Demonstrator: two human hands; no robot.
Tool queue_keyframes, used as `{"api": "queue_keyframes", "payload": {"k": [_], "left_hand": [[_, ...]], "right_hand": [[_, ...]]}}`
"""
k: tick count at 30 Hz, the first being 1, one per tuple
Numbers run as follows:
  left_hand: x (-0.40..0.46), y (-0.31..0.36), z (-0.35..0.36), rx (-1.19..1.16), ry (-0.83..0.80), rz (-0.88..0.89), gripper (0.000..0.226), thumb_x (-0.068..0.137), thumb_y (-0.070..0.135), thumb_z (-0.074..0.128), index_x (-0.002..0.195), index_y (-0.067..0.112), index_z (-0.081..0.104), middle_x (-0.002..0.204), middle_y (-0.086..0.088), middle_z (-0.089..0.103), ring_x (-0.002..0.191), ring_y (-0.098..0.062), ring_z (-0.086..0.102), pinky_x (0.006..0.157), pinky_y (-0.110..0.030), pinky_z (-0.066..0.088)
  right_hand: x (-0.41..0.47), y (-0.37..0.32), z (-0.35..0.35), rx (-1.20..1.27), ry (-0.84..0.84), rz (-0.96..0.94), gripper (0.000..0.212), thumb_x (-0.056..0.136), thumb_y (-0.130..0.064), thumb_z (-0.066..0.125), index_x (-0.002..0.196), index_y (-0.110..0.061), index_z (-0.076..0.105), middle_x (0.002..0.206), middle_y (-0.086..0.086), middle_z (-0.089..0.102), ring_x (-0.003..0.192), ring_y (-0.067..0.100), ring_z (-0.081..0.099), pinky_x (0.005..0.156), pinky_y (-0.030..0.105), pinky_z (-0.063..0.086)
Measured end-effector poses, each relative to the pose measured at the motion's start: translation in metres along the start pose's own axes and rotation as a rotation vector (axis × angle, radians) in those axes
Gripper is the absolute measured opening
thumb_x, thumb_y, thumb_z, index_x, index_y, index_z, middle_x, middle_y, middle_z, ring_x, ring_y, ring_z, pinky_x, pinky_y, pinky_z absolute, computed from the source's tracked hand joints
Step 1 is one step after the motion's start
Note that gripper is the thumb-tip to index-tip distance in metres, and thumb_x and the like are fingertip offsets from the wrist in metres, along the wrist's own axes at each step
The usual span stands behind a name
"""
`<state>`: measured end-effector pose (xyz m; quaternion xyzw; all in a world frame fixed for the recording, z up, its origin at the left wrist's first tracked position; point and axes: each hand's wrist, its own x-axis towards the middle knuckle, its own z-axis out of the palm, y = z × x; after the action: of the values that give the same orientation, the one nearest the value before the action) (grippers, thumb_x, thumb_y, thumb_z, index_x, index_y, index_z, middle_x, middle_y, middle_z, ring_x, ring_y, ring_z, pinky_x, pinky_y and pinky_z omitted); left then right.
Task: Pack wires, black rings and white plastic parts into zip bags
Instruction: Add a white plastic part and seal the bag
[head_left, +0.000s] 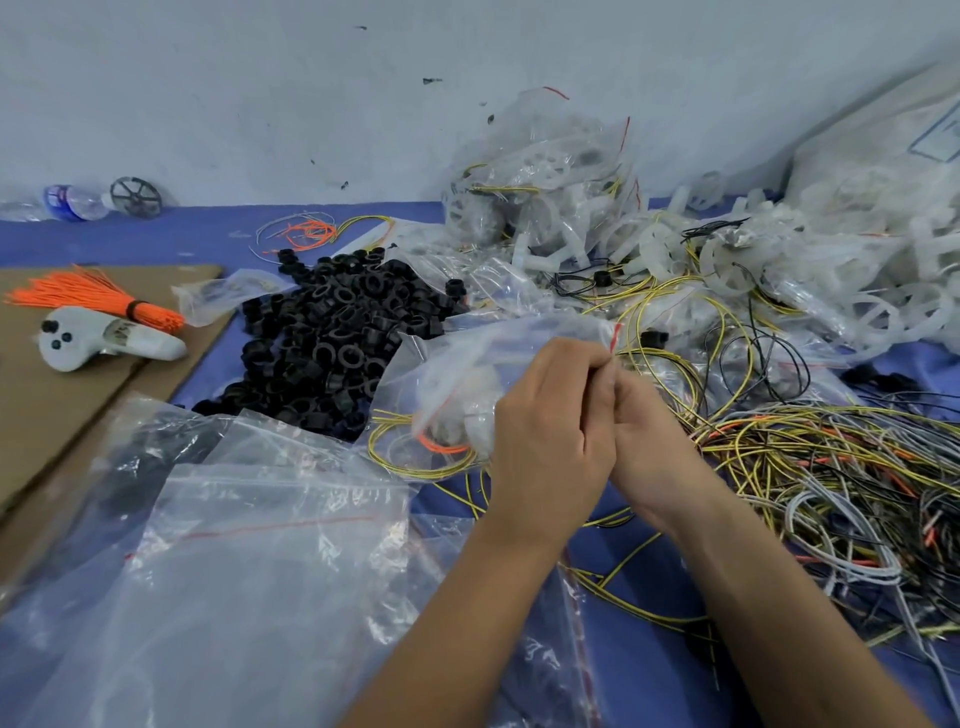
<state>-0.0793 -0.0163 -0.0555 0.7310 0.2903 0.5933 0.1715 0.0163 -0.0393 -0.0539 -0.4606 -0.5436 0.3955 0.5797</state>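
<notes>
A: At centre of the blue tabletop (311, 234), item one?

B: One clear zip bag (467, 374), held raised just above the surface. Left hand (550, 441) and right hand (644, 441) meet at its right end, fingers curled and pinching the red-striped seal edge. The bag body extends leftward from both grips; inside, a white plastic part and loops of yellow and orange wire, somewhat blurred.

A: Left of the hands?

B: Heap of black rings (332, 338), loose, touching the bag's far left side. In front of it, a stack of empty zip bags (249, 561), flat, lower left.

A: Right of the hands?

B: Tangle of wires (831, 493), yellow, grey, black and orange, starting just beside the right hand and running to the frame edge.

A: Behind?

B: Pile of white plastic parts (831, 270), some loose, some in filled bags (545, 171) stacked against the wall.

A: Sundries?

B: Cardboard sheet (62, 405), far left, carrying a bound orange wire bundle (98, 299) and a white controller (104, 340), touching each other. Water bottle (67, 201) lying at the wall, a dark spoked wheel (136, 196) just beside it.
</notes>
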Motion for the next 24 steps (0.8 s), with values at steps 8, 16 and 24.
{"api": "queue_keyframes", "payload": {"k": [8, 16, 24], "left_hand": [[-0.003, 0.007, 0.004, -0.056, 0.016, 0.043, 0.011, 0.097, 0.007, 0.058, 0.093, 0.001, 0.066, 0.086, -0.006, 0.064, 0.079, -0.016, 0.055, 0.077, -0.011, 0.037], [-0.002, 0.008, 0.003, -0.072, 0.066, 0.041, 0.004, 0.093, -0.005, 0.067, 0.091, -0.002, 0.066, 0.084, -0.007, 0.066, 0.079, -0.013, 0.056, 0.079, -0.007, 0.036], [0.001, -0.006, -0.001, -0.034, 0.109, -0.091, 0.008, 0.098, 0.002, 0.063, 0.091, 0.006, 0.064, 0.084, 0.000, 0.066, 0.078, -0.008, 0.054, 0.076, -0.009, 0.037]], "right_hand": [[-0.005, 0.001, 0.007, 0.140, 0.053, 0.014, 0.009, 0.092, -0.018, 0.051, 0.089, -0.021, 0.059, 0.081, -0.010, 0.062, 0.082, 0.006, 0.059, 0.075, 0.026, 0.051], [-0.008, -0.002, 0.013, 0.596, -0.114, 0.302, 0.009, 0.090, -0.030, 0.070, 0.096, -0.023, 0.071, 0.095, -0.003, 0.068, 0.094, 0.009, 0.067, 0.085, 0.028, 0.053], [0.000, -0.001, 0.008, 0.200, 0.138, 0.355, 0.044, 0.106, -0.029, 0.050, 0.083, -0.002, 0.075, 0.084, 0.018, 0.066, 0.079, 0.030, 0.062, 0.062, 0.030, 0.051]]}}
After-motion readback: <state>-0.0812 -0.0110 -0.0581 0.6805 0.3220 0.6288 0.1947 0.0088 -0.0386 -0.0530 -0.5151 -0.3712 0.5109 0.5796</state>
